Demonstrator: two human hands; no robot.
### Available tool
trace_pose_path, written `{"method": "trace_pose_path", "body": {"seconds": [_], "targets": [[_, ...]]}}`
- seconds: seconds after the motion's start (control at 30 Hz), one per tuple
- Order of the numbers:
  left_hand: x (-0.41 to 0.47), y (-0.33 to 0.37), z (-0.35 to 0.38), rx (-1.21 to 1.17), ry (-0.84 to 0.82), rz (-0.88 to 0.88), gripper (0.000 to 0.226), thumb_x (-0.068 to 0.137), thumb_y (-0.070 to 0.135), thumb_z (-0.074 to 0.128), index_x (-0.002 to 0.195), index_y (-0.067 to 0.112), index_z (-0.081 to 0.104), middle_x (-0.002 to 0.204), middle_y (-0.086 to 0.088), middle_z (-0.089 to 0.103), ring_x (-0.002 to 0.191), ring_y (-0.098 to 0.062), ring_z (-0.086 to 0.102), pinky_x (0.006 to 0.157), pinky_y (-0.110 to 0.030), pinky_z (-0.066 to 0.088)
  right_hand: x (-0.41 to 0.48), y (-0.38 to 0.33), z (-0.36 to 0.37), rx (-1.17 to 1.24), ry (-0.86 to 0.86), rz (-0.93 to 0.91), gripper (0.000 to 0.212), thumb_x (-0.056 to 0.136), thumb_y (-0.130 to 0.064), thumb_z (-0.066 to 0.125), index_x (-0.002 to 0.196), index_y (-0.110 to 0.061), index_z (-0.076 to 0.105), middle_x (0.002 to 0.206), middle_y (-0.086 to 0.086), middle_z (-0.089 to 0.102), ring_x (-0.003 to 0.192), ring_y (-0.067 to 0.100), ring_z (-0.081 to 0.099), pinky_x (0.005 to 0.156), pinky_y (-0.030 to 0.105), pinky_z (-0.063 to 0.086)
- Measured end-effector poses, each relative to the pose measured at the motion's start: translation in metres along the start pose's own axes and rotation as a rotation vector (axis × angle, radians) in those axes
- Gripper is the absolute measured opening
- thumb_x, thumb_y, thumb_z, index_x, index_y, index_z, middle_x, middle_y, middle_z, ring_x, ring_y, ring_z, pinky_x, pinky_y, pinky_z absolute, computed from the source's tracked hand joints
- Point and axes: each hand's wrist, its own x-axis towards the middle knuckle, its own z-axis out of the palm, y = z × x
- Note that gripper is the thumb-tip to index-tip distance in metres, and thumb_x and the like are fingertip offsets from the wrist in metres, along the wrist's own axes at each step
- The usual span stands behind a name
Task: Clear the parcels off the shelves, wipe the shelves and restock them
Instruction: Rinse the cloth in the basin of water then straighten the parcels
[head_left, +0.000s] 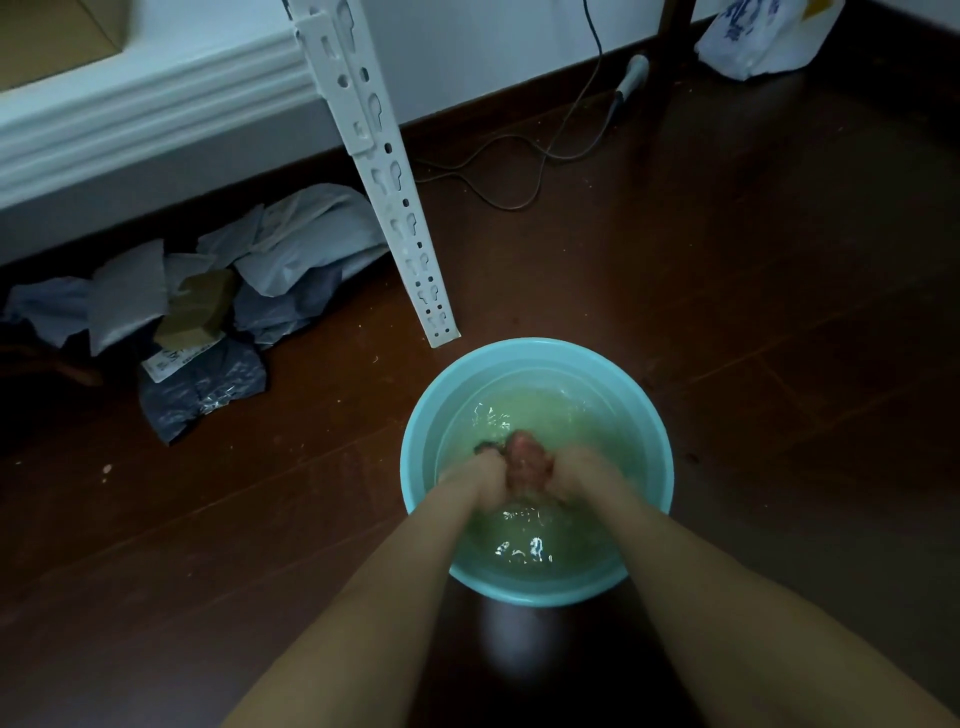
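Nothing could be read. A white label (165, 362) on the dark parcel (208, 389) carried print too small to make out, and the blue print on the white bag (763, 36) was blurred.

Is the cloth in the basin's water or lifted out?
In the water. The left hand and right hand grip the bunched cloth, partly submerged, inside the basin.

Turquoise basin (535, 346), yellow-green water (550, 410), reddish cloth (524, 460); dark red-brown floor (727, 260); white slot-punched upright (385, 174); pale grey and charcoal parcels (296, 244), one tan; white bag (753, 39), blue print.
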Motion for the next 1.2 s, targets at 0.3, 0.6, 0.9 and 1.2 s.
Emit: {"method": "trace_pose_path", "body": {"seconds": [0.3,0.6,0.9,1.2], "targets": [[-0.011,-0.004,-0.037,-0.661,0.217,-0.04,0.068,0.076,0.0,0.07,0.137,0.018,0.048,0.123,-0.014,0.06,0.113,-0.031,0.057,0.092,-0.037,0.049,-0.013,-0.032,-0.042,1.151,0.097,-0.025,0.016,0.085,-0.008,0.062,0.069,-0.012,0.061,0.078,0.011,0.06,0.072,0.022,0.054,0.07,0.036,0.052],[-0.026,0.013,-0.071,-1.349,0.483,0.003,0.044,0.077,-0.025,0.045,0.099,0.01,0.06,0.082,-0.008,0.063,0.075,-0.024,0.061,0.073,-0.037,0.055,-0.02,-0.029,-0.051,1.341,0.06,0.184,0.019,0.091,-0.026,0.057,0.103,-0.011,0.059,0.108,0.012,0.058,0.098,0.03,0.056,0.068,0.033,0.043],[-0.036,0.021,-0.071,-1.294,0.293,0.048,0.043,0.095,0.011,0.046,0.136,0.023,0.047,0.12,-0.012,0.061,0.096,-0.019,0.065,0.095,-0.038,0.05,-0.032,-0.037,-0.054,1.693,-0.006,0.14,0.016,0.1,-0.016,0.048,0.087,-0.014,0.057,0.07,0.006,0.057,0.057,0.015,0.05,0.046,0.022,0.04],[-0.049,0.046,-0.064,-0.551,0.693,0.069,0.032,0.098,0.051,0.031,0.102,0.022,0.044,0.099,-0.001,0.059,0.086,-0.019,0.059,0.069,-0.034,0.046,-0.043,-0.056,-0.067,1.675,0.019,0.046,0.063,0.099,-0.059,0.032,0.065,-0.011,0.057,0.041,0.002,0.044,0.031,0.011,0.039,0.033,0.018,0.03]]}}
